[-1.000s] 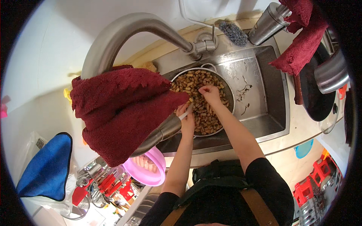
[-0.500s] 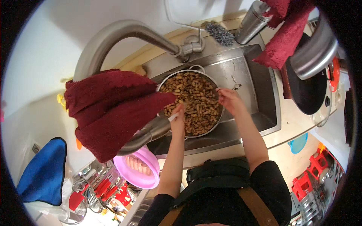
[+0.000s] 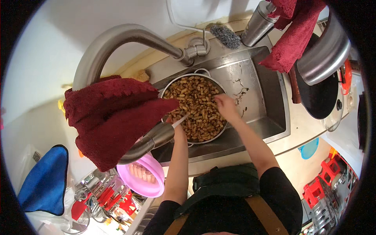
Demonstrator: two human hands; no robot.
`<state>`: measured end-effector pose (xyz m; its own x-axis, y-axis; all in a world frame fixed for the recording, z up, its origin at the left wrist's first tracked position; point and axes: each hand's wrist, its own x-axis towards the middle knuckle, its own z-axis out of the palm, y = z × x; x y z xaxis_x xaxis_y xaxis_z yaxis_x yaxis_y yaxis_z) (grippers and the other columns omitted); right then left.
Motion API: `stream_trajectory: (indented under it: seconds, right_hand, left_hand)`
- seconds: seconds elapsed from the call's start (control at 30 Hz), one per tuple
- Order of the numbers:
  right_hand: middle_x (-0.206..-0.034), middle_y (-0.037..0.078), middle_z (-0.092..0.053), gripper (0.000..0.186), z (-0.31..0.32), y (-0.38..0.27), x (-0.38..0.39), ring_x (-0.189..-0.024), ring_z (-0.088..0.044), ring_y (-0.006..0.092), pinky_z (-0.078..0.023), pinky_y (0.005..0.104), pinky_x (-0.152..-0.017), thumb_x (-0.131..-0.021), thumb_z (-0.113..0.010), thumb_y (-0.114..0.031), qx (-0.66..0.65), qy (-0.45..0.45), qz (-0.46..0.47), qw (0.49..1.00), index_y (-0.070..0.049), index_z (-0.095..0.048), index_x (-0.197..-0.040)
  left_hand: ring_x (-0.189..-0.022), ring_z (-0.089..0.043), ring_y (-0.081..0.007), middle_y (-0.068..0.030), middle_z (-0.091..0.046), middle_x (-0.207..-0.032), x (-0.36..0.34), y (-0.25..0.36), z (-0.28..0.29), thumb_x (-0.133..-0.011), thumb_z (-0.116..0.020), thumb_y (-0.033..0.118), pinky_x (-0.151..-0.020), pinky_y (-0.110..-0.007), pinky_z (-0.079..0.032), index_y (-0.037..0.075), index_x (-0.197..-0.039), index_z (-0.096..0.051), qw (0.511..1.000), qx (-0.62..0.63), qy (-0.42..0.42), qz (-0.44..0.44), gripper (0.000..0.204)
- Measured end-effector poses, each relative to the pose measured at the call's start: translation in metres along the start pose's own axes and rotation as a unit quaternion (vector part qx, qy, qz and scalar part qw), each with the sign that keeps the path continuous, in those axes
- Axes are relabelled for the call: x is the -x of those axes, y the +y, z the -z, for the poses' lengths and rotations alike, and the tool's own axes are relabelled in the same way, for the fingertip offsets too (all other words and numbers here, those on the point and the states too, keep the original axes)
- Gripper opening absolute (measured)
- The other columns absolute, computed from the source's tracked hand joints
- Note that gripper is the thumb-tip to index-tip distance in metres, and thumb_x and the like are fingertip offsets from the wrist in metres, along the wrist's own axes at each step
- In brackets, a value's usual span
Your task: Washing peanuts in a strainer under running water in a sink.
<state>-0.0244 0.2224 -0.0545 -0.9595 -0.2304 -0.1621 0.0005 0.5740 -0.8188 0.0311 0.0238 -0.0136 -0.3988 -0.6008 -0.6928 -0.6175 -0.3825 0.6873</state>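
A round metal pot (image 3: 192, 74) full of brown pieces like unshelled peanuts (image 3: 201, 125) sits in the steel sink (image 3: 263, 102). My right hand (image 3: 221, 102) reaches into its right side, fingers curled at the peanuts; what they hold is too small to make out. My left hand (image 3: 176, 124) is at the pot's left side, its fingers mostly hidden by the spout end (image 3: 167, 132) and a pale streak, apparently running water. A dark red cloth (image 3: 109, 117) drapes over the arched faucet (image 3: 129, 33) above that hand.
A steel cylinder (image 3: 256, 25), grey scrubber (image 3: 225, 36), red cloth (image 3: 290, 47) and black pan (image 3: 317, 100) stand or hang at back and right. A pink bowl of pale pieces (image 3: 154, 188), a blue cloth (image 3: 43, 180) and red-handled utensils (image 3: 107, 194) are at lower left.
My right hand was at the pot's middle, moved to its right edge and is now slightly back inward. My left hand has shifted a little down. The whole view has shifted.
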Motion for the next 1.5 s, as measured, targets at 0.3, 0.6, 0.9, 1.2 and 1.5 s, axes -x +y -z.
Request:
stream_trajectory:
  seconds: [0.3,0.6,0.9,1.2,1.5]
  right_hand:
    - [-0.097,0.021,-0.054,0.028,-0.055,-0.006,-0.074,-0.089,-0.053,0.0324,-0.043,0.0412,-0.077,-0.079,-0.042,-0.017,0.083,-0.103,-0.206,0.969,0.001,-0.052,-0.096]
    - [-0.107,0.016,-0.052,0.046,-0.065,0.134,-0.088,-0.093,-0.048,0.0217,-0.035,0.0329,-0.082,-0.085,-0.034,-0.034,-0.130,-0.296,-0.259,0.910,0.002,-0.047,-0.110]
    - [-0.112,0.014,-0.050,0.047,-0.044,-0.014,-0.091,-0.098,-0.051,0.0231,-0.044,0.0396,-0.081,-0.081,-0.044,-0.037,-0.370,-0.391,-0.366,0.760,-0.003,-0.046,-0.113]
    - [-0.100,0.012,-0.059,0.036,-0.042,-0.027,-0.053,-0.087,-0.059,0.0230,-0.047,0.0355,-0.078,-0.081,-0.045,-0.028,-0.654,-0.334,-0.355,0.579,-0.002,-0.054,-0.103]
    - [-0.108,0.015,-0.054,0.042,-0.061,-0.048,-0.018,-0.097,-0.054,0.0267,-0.042,0.0380,-0.088,-0.082,-0.041,-0.029,-0.784,-0.276,-0.306,0.464,0.001,-0.048,-0.111]
  left_hand:
    - [-0.104,-0.044,-0.0230,-0.0120,-0.043,-0.117,-0.077,-0.078,0.053,-0.089,-0.035,0.016,-0.084,-0.038,-0.040,0.003,-0.117,-0.039,0.987,0.070,0.057,0.133,0.031]
    - [-0.111,-0.042,-0.0234,-0.0089,-0.046,-0.118,-0.041,-0.047,-0.029,-0.083,-0.050,0.020,-0.084,-0.041,-0.038,0.009,-0.114,-0.047,0.974,-0.094,-0.058,0.199,0.033]
    - [-0.091,-0.051,-0.0245,-0.0123,-0.047,-0.114,-0.105,-0.098,0.065,-0.088,-0.028,0.014,-0.071,-0.037,-0.046,0.001,-0.112,-0.040,0.978,0.132,-0.086,0.134,0.030]
    - [-0.102,-0.049,-0.0275,-0.0133,-0.051,-0.111,-0.068,-0.076,0.070,-0.081,-0.043,0.012,-0.088,-0.041,-0.041,0.002,-0.113,-0.044,0.934,0.273,-0.199,0.113,0.034]
    - [-0.115,-0.037,-0.0306,-0.0129,-0.039,-0.125,0.025,0.000,0.052,-0.079,-0.048,0.041,-0.095,-0.049,-0.030,0.008,-0.122,-0.039,0.920,0.302,-0.251,0.010,0.054]
